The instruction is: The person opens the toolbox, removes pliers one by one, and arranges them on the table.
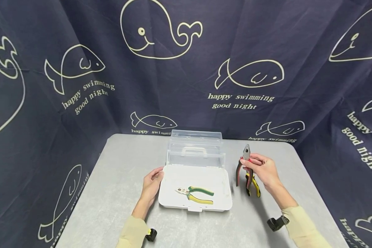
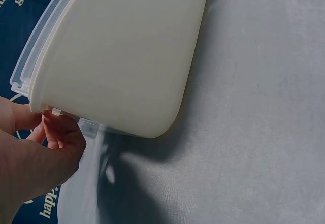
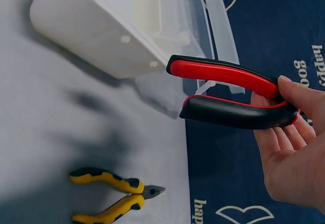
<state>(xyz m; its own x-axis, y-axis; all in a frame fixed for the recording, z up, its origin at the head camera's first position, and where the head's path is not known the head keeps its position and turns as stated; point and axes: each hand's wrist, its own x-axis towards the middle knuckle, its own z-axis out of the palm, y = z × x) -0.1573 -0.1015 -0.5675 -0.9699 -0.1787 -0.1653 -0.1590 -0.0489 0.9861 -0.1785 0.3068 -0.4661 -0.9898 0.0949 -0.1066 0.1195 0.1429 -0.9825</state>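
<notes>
Raised above the table, red-and-black pliers [image 1: 246,153] point jaws-up in my right hand [image 1: 265,172], pinched near the pivot between thumb and fingers. In the right wrist view their spread handles [image 3: 223,112] show, while the jaws are hidden. My left hand [image 1: 152,186] pinches the left rear edge of a white plastic box [image 1: 170,203], as the left wrist view shows. Inside the box lie pliers with green-and-yellow handles [image 1: 200,199]. A pair of yellow-and-black pliers [image 3: 117,196] rests on the table right of the box, partly behind the held pliers in the head view.
The box's clear lid [image 1: 195,156] with a white handle stands open at the back. A grey table [image 1: 121,162] bears everything. Dark blue cloth [image 1: 179,89] with fish drawings hangs behind and at both sides.
</notes>
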